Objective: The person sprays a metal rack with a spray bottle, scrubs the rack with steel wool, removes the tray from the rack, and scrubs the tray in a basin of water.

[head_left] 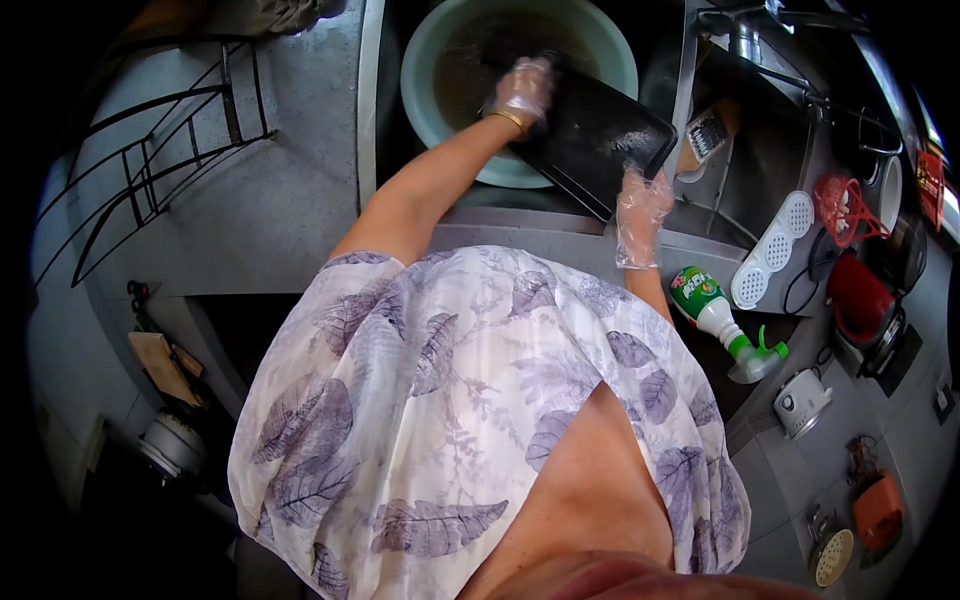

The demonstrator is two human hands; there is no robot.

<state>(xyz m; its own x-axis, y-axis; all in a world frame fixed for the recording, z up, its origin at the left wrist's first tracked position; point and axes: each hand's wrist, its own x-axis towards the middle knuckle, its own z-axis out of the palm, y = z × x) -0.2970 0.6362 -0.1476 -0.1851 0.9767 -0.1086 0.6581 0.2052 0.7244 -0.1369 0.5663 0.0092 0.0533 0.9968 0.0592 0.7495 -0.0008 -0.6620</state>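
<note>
A black rectangular tray (590,135) is tilted over a pale green basin (418,95) of murky water in the sink. My right hand (643,212), in a clear plastic glove, grips the tray's near right corner. My left hand (524,92), also gloved and slightly blurred, is closed at the tray's far left part, above the water; what lies under its fingers is too blurred to make out. A gold bangle (508,119) is on the left wrist.
A green and white spray bottle (715,315) lies at the counter's front edge, beside a white rack with round perforated pads (773,252). A brush (706,135) sits in the right sink under the faucet (745,38). A black metal rack (190,130) stands at left.
</note>
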